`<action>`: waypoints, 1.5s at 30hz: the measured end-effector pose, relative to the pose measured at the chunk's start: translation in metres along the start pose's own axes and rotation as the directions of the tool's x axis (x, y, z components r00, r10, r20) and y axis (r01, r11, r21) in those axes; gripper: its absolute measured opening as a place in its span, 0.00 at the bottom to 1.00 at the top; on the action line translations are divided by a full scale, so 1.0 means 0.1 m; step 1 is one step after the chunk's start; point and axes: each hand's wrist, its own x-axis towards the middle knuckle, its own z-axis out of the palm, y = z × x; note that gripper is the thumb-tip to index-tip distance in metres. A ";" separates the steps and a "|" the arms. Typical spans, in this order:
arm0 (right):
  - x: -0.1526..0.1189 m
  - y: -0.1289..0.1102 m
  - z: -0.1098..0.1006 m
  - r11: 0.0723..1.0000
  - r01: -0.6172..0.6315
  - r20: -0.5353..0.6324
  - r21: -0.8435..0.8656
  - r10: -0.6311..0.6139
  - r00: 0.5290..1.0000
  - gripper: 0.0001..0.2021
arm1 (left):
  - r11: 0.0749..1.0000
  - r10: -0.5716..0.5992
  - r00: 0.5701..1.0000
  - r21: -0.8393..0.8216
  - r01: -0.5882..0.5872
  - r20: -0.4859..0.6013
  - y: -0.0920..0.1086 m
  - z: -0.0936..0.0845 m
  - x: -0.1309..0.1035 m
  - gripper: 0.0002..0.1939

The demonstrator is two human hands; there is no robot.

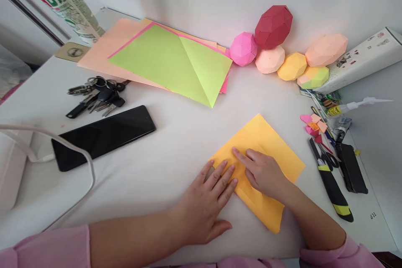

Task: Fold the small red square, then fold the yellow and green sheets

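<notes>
A sheet of orange-yellow paper [284, 157] lies on the white table in front of me, turned so a corner points away. Creases run across it, and its near edge curls up slightly. My left hand [204, 203] rests flat at its left edge, fingers spread, fingertips on the paper. Over the middle of the sheet is my right hand [265, 171], its index finger stretched out and touching the paper near the left side. The other right fingers are bent, and nothing shows in them. Part of the sheet is hidden under my right hand and forearm.
Green paper [169, 58] tops a stack of coloured sheets. Behind stand faceted paper shapes, including a red one [274, 27]. Keys [102, 96] and a phone [105, 136] lie left, beside a white cable [91, 167]. At right are a utility knife [331, 188] and scissors [329, 159].
</notes>
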 end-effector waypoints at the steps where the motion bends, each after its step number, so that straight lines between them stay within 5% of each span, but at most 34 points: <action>1: 0.00 0.00 0.00 1.000 0.001 -0.001 -0.001 -0.001 1.000 0.25 | 1.000 -0.012 1.000 0.007 0.012 0.011 0.01 -0.01 0.00 0.40; 10: 0.01 -0.02 -0.01 1.000 -0.009 -0.020 0.008 0.009 1.000 0.25 | 1.000 -0.025 1.000 0.017 0.025 0.007 0.04 -0.02 0.01 0.41; 23: 0.00 -0.03 -0.02 0.998 -0.046 0.023 0.031 0.046 0.999 0.26 | 0.974 -0.076 0.969 0.191 0.123 -0.237 0.03 0.03 0.04 0.42; 38: -0.01 -0.01 0.01 0.998 -0.044 0.016 0.034 0.044 0.999 0.27 | 0.914 -0.201 0.961 0.318 0.253 -0.187 0.14 -0.05 0.00 0.45; 45: -0.01 0.00 0.03 0.997 -0.067 0.082 0.028 0.064 0.995 0.28 | 0.897 -0.212 0.946 0.335 0.288 -0.246 0.19 0.01 -0.04 0.47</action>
